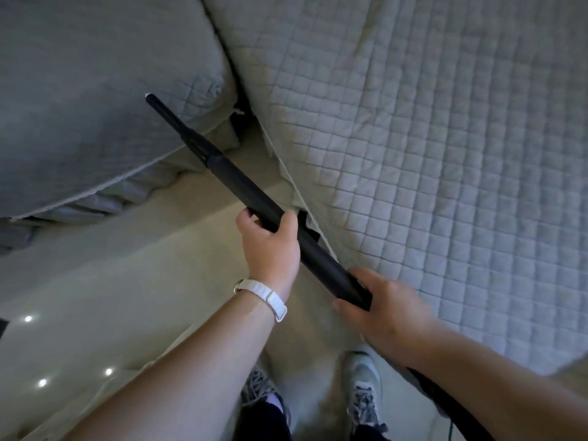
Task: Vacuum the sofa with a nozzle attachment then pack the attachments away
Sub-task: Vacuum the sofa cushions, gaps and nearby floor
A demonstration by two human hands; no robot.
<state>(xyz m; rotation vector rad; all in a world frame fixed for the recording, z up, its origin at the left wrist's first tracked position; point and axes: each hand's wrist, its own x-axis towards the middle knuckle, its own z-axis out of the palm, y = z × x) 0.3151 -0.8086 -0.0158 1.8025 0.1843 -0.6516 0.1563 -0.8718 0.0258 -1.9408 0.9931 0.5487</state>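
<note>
A long black vacuum wand (pixel 235 183) runs diagonally from lower right to upper left. A slim black nozzle attachment (pixel 168 117) is fitted to its far end, and the tip touches the grey quilted sofa seat (pixel 79 100) on the left. My left hand (pixel 270 246) grips the wand at its middle. My right hand (pixel 378 310) grips the wand's near end, where a black hose (pixel 442 405) leaves toward the lower right. A second quilted sofa section (pixel 445 154) fills the right side.
Glossy pale floor tiles (pixel 105 297) lie between the two sofa sections, with ceiling lights reflected at the lower left. My two feet in grey sneakers (pixel 362 386) stand at the bottom centre. A white band (pixel 267 297) sits on my left wrist.
</note>
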